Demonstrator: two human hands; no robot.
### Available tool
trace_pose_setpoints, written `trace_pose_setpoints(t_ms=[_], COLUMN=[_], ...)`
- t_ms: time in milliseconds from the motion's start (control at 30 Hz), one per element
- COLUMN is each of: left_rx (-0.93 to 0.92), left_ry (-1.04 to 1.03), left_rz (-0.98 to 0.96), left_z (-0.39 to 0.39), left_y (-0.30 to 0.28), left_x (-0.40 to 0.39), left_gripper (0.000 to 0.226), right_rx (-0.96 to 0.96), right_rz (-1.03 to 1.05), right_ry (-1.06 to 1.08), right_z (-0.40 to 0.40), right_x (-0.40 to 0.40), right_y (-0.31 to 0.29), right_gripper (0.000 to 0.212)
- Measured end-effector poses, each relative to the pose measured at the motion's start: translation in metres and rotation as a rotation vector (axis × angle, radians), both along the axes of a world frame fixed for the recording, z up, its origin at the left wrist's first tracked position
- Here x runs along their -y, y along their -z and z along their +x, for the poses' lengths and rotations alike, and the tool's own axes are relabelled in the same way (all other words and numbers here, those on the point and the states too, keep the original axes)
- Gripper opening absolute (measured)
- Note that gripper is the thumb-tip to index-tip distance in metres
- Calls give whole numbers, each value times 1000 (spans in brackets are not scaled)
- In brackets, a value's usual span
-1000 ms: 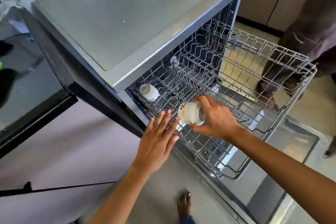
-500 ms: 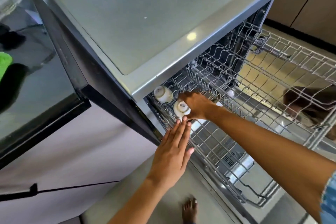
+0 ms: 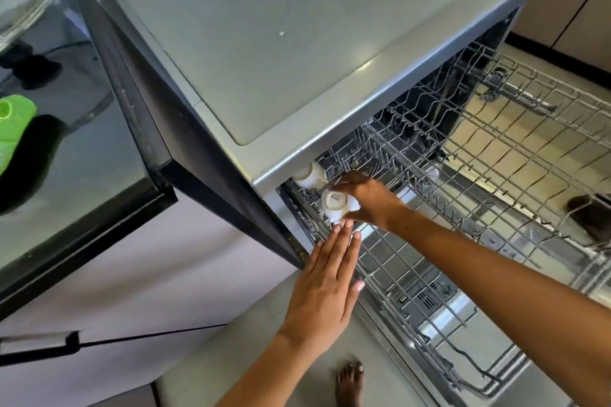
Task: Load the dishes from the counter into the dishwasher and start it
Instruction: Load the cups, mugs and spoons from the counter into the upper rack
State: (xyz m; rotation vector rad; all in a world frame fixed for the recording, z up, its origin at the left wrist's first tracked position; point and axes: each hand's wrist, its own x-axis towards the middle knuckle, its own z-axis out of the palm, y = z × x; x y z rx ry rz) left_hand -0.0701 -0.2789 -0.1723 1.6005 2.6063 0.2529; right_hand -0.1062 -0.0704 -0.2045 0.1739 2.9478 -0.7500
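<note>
Now the right hand [image 3: 370,200] holds the upturned cup [image 3: 336,203] with curled fingers while the left hand [image 3: 327,294] lies flat at 6 o'clock; released crooked, it may knock the other cup [image 3: 309,176].

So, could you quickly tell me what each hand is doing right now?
Left hand: open, fingers straight, at the rack's edge.
Right hand: holding the white cup.

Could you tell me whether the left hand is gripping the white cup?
No, the left hand lies flat with straight fingers beside the rack, while the right hand holds the cup.
</note>
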Motion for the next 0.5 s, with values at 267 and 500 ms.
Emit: trace_pose_setpoints(t_ms=[267, 500], left_rx=[-13, -31], left_ry=[-12, -20], left_rz=[-11, -33], left_z=[0, 2], left_y=[4, 2], left_x=[0, 0], left_gripper=[59, 60], right_rx=[-29, -39], right_rz=[119, 109], right_ry=[-126, -94], right_z=[12, 15], right_x=[-2, -1], right_y=[6, -1], right_gripper=[73, 69])
